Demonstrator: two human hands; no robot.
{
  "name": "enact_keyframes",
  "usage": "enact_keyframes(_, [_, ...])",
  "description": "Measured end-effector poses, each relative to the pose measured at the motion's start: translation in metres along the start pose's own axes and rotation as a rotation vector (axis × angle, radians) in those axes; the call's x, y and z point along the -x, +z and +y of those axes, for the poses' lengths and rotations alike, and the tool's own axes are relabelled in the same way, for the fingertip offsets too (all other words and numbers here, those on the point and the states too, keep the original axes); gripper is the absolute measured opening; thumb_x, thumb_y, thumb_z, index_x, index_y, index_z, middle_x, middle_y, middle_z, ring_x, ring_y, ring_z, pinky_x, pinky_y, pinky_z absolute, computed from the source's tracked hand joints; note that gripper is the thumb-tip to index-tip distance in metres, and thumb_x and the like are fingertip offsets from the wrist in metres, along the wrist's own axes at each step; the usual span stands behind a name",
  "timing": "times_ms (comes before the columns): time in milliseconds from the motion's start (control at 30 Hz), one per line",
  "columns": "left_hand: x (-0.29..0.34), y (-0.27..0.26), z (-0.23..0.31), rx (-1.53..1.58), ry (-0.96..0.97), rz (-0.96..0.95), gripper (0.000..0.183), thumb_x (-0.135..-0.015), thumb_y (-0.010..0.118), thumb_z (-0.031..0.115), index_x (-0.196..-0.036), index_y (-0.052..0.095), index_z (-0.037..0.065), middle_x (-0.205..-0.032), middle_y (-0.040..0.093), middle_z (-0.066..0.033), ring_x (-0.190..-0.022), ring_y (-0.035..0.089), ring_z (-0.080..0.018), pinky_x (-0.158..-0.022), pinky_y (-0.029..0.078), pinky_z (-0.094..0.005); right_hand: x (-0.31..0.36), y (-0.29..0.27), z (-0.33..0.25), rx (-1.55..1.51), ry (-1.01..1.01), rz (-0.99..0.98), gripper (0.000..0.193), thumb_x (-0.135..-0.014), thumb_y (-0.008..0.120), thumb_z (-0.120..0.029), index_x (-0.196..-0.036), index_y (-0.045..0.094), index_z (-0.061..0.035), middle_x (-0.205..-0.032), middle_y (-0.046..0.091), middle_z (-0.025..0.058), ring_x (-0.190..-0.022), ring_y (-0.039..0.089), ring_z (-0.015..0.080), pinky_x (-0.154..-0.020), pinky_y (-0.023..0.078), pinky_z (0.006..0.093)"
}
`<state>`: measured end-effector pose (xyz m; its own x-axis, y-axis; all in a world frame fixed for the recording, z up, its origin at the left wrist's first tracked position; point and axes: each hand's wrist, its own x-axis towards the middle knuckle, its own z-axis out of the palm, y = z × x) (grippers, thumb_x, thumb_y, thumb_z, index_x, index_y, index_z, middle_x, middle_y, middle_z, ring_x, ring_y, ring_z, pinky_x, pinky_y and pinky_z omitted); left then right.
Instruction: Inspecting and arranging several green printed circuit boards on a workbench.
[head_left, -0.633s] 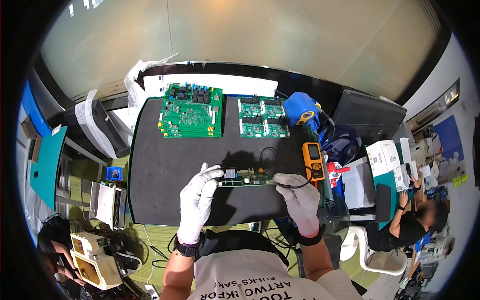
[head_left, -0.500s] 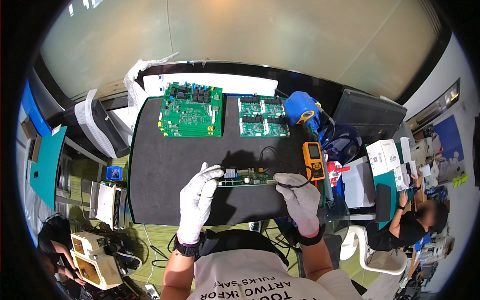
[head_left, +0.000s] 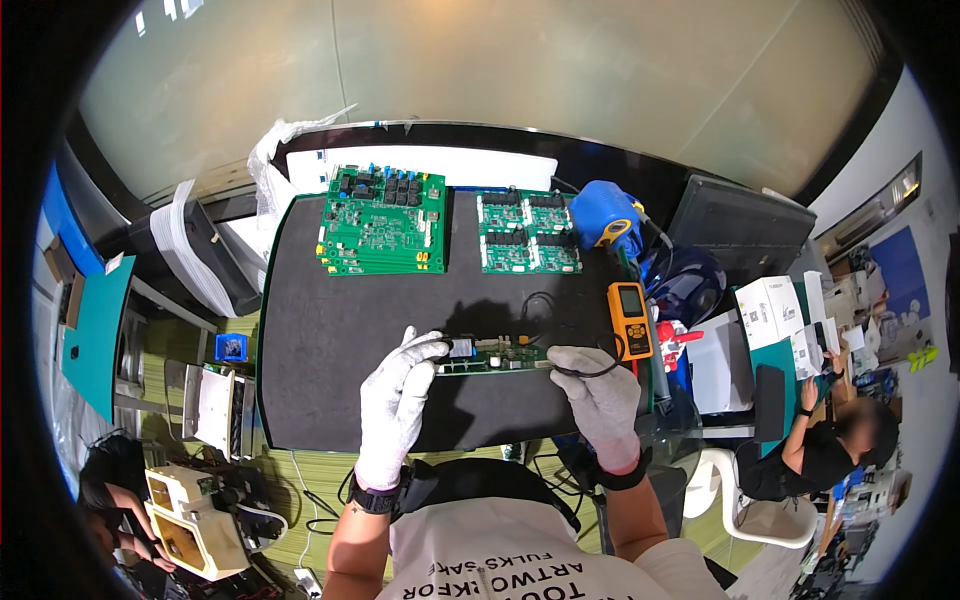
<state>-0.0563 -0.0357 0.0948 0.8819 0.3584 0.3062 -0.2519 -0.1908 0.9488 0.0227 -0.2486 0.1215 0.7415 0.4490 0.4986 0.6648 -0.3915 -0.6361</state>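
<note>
A green circuit board is held up, tilted, between my two white-gloved hands over the dark mat. My left hand grips its left end, fingers closed at the edge beside a grey component. At the board's right end, my right hand pinches the edge. A thin black cable runs along the right fingers and loops back over the mat. Just to the right lies an orange handheld meter with a small dark screen.
A stack of large green boards lies at the mat's back left. Smaller green boards sit to its right. A blue tool stands at the back right corner. People work at either side, one near a white chair.
Almost nothing differs. The view has shifted very slightly; both hands keep their hold on the circuit board.
</note>
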Motion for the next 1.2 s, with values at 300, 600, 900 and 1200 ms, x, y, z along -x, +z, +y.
enact_keyframes(300, [-0.0007, 0.001, -0.0001, -0.024, 0.02, 0.026, 0.023, -0.091, 0.053, 0.018, -0.098, 0.065, 0.001, -0.097, 0.067, -0.0116, -0.101, 0.062, -0.0227, -0.107, 0.031, -0.0431, 0.0033, 0.0024, 0.0044, -0.078, 0.035, 0.005, 0.029, -0.072, 0.069, -0.002, -0.099, 0.065, -0.0077, -0.094, 0.067, 0.0086, -0.083, 0.066, 0.0224, -0.072, 0.053, 0.0279])
enact_keyframes(600, [0.0003, -0.0004, 0.0004, -0.028, 0.012, -0.012, 0.029, -0.093, 0.05, 0.022, -0.1, 0.064, -0.002, -0.103, 0.065, -0.0128, -0.103, 0.058, -0.0189, -0.108, 0.029, -0.04, 0.003, 0.004, 0.0059, -0.084, -0.019, 0.034, 0.029, -0.072, 0.069, -0.002, -0.1, 0.065, -0.0078, -0.093, 0.066, 0.0088, -0.082, 0.066, 0.0236, -0.071, 0.053, 0.0281])
enact_keyframes(900, [0.0028, -0.0011, -0.0023, -0.005, 0.017, -0.014, 0.029, -0.093, 0.051, 0.022, -0.1, 0.064, -0.002, -0.103, 0.065, -0.0134, -0.104, 0.058, -0.019, -0.109, 0.028, -0.0397, 0.0087, 0.0045, 0.0073, -0.219, 0.038, 0.054, 0.027, -0.073, 0.068, 0.001, -0.099, 0.064, -0.0054, -0.094, 0.067, 0.0082, -0.083, 0.066, 0.0205, -0.072, 0.053, 0.0267])
enact_keyframes(1200, [0.0039, -0.0006, -0.0019, -0.015, -0.002, -0.003, 0.028, -0.092, 0.051, 0.021, -0.099, 0.065, -0.002, -0.103, 0.065, -0.013, -0.103, 0.058, -0.0183, -0.109, 0.028, -0.0392, 0.0068, 0.0038, 0.0031, -0.123, -0.003, 0.049, 0.026, -0.072, 0.069, 0.0, -0.097, 0.064, -0.0048, -0.093, 0.067, 0.0086, -0.083, 0.066, 0.0215, -0.073, 0.053, 0.0269])
